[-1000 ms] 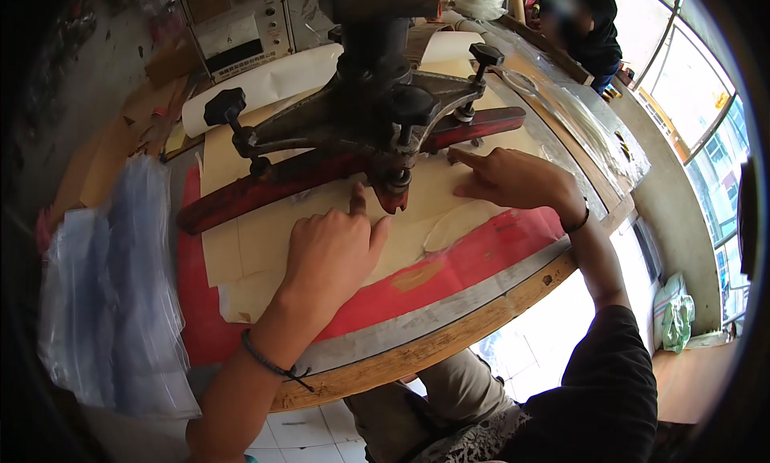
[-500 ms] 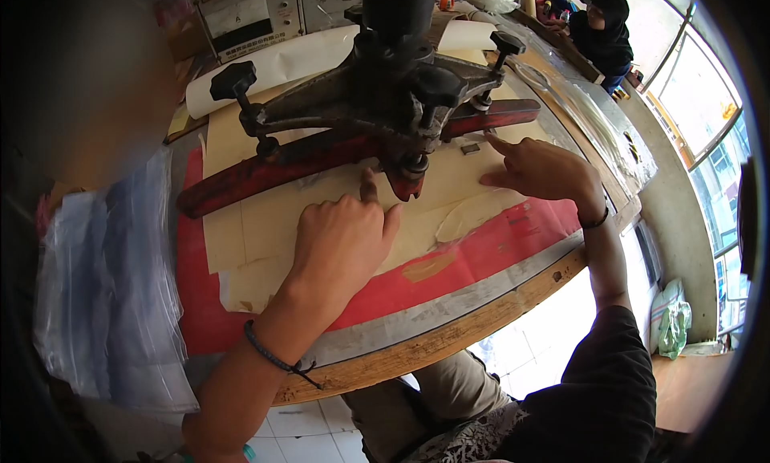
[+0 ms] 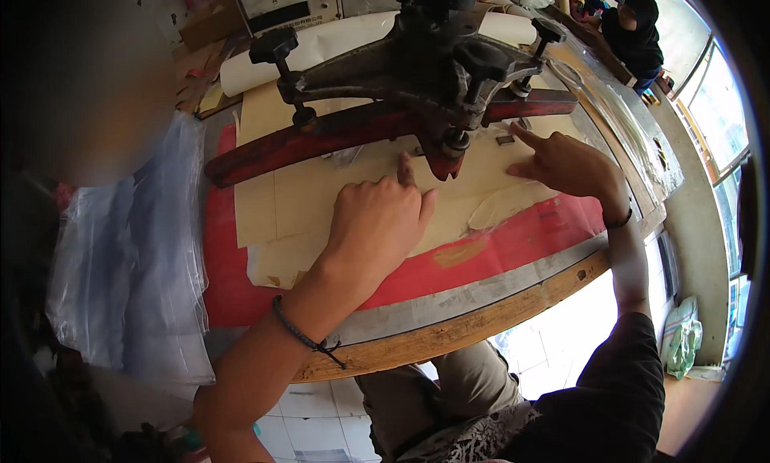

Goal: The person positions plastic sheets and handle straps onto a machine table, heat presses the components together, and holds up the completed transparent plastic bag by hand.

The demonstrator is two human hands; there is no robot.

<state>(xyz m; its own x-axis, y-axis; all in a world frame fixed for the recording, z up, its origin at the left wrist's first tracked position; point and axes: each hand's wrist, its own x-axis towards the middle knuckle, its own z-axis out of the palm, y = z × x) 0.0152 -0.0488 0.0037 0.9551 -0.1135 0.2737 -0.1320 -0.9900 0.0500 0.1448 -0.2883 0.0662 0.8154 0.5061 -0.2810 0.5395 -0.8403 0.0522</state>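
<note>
My left hand (image 3: 377,226) reaches over a cream sheet (image 3: 309,210), its index finger stretched toward the near side of the press's red bar (image 3: 297,144). The thumb stands apart and the other fingers curl under; I see nothing held. My right hand (image 3: 576,164) is farther right, index finger extended to the sheet below the bar, thumb spread. Close to that fingertip lies a small dark rectangular piece (image 3: 504,140). Between the hands, the black cast press head (image 3: 377,66) carries the bar. What lies under the bar is partly hidden.
Clear plastic sheets (image 3: 132,262) hang at the left edge. A red sheet (image 3: 521,230) lies beneath the cream one, above the wooden table edge (image 3: 449,335). A white roll (image 3: 329,50) and a control box (image 3: 289,6) stand behind. Another person (image 3: 634,34) sits at the far right.
The camera view has turned slightly, so the scene sits farther right and a little higher. Both hands keep nearly the same pose and place on the sheet.
</note>
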